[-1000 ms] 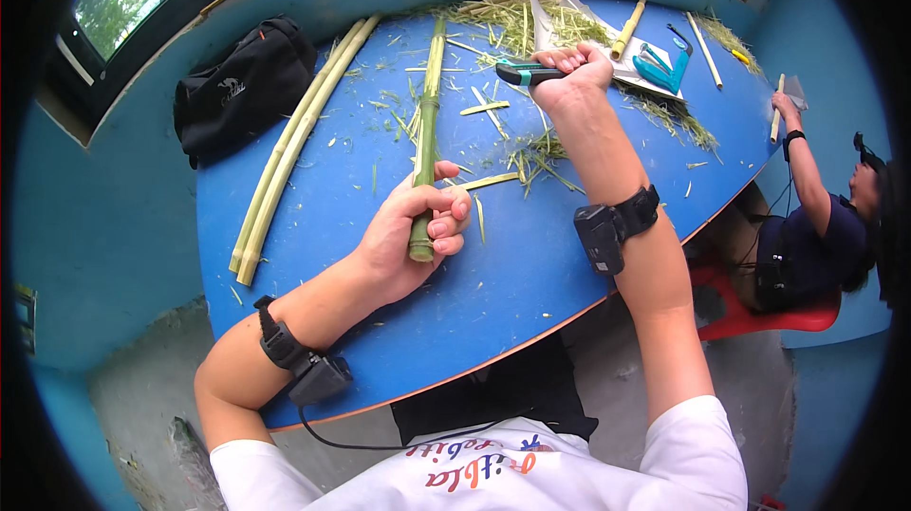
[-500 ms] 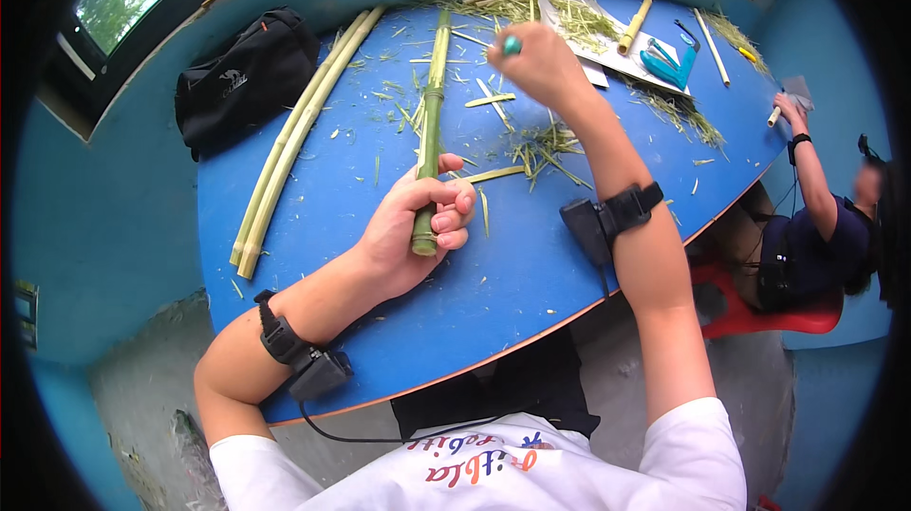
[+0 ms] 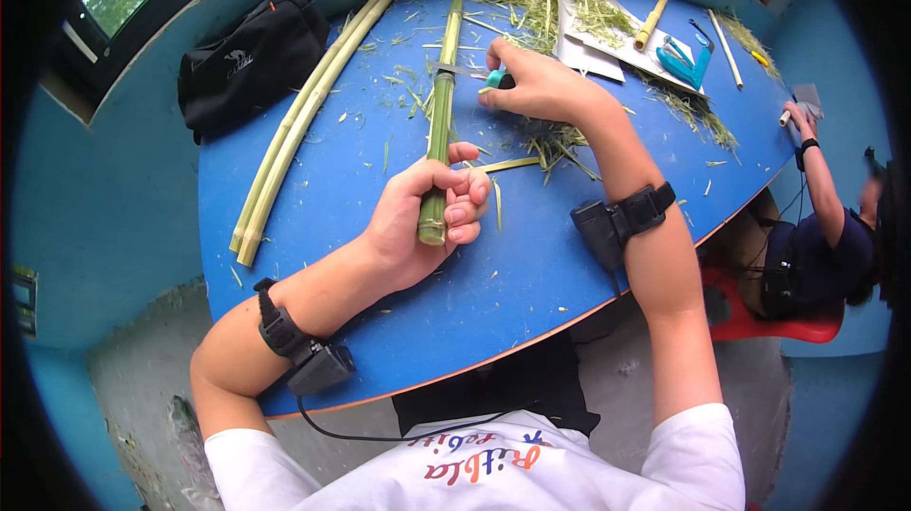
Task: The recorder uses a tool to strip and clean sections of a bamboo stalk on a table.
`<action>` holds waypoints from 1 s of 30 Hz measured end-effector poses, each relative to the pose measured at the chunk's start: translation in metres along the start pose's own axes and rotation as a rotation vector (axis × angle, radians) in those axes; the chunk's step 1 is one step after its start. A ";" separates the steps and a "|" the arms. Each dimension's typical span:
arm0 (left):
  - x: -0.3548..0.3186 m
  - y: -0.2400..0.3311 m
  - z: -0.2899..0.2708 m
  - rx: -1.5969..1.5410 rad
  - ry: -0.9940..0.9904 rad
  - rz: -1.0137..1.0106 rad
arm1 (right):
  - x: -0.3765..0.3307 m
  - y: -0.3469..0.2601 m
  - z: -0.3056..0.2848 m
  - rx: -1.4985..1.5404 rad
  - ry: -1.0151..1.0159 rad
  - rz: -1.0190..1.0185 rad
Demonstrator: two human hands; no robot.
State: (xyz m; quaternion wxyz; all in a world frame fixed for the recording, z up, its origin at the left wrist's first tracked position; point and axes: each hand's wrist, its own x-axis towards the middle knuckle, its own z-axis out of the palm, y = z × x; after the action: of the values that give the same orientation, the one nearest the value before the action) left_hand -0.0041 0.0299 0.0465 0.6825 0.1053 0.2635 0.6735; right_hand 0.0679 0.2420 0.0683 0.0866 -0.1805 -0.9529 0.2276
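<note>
Green bamboo stalk [image 3: 438, 112] lies on the round blue table [image 3: 531, 274]; my left hand [image 3: 418, 217] is closed around its near end. My right hand [image 3: 536, 86] grips a teal-handled knife [image 3: 493, 80], blade on the stalk beyond the left hand. I judge the trimming is partly done: shavings [image 3: 560, 136] lie beside the right hand, and most of the stalk is uncut.

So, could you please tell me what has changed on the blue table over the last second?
The right hand has drawn back from the far tool area toward the green stalk, bringing the teal-handled knife with it; its blade now meets the stalk. The left hand still grips the stalk's near end. The pale stalks and black bag lie unchanged.
</note>
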 end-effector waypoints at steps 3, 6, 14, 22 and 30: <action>0.000 0.000 0.001 -0.050 -0.024 -0.011 | 0.001 0.000 -0.001 0.027 -0.004 -0.026; 0.000 0.000 -0.002 -0.047 -0.039 -0.003 | 0.003 -0.004 -0.001 0.043 0.026 -0.047; 0.000 -0.001 0.002 -0.025 -0.007 0.000 | 0.004 -0.011 -0.006 0.090 -0.129 0.071; 0.006 0.006 0.000 -0.140 -0.030 -0.044 | 0.018 -0.006 0.002 -0.024 -0.080 0.154; 0.001 0.001 0.004 -0.058 0.010 -0.032 | 0.011 -0.013 -0.006 -0.022 -0.083 0.105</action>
State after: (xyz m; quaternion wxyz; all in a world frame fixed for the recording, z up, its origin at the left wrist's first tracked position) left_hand -0.0027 0.0324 0.0503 0.6947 0.0776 0.2489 0.6704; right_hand 0.0558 0.2381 0.0807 0.0330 -0.2218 -0.9473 0.2286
